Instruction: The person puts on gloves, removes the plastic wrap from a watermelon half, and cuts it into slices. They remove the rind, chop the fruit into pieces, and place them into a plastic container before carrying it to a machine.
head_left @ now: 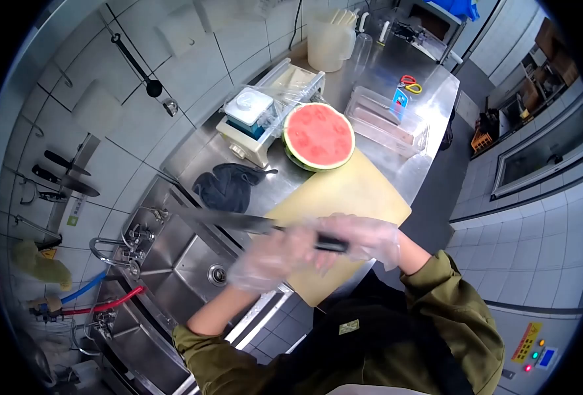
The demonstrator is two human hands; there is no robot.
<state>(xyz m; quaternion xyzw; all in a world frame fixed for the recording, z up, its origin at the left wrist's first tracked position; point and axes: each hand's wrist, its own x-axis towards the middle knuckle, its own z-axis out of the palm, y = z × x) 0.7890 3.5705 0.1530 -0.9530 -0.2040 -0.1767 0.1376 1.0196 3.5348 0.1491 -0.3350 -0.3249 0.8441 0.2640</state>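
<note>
Both hands wear clear plastic gloves and meet over the near part of the yellowish cutting board [370, 187]. My left hand [272, 258] is closed around the knife near the rear of its blade, blurred by motion. The knife [239, 221] points left, its blade over the counter edge by the sink and its black handle between the hands. My right hand [357, 236] lies just behind the handle; its fingers are smeared and their grip is unclear. A cut watermelon half [319, 135], red face up, rests at the board's far end.
A dark cloth [229, 187] lies left of the board, beside the sink [186, 273]. Behind it stands a scale [249, 108] by a plastic-wrapped device. Clear containers [387, 122], scissors [410, 84] and a pitcher [328, 43] are farther back. Knives [64, 178] hang on the wall.
</note>
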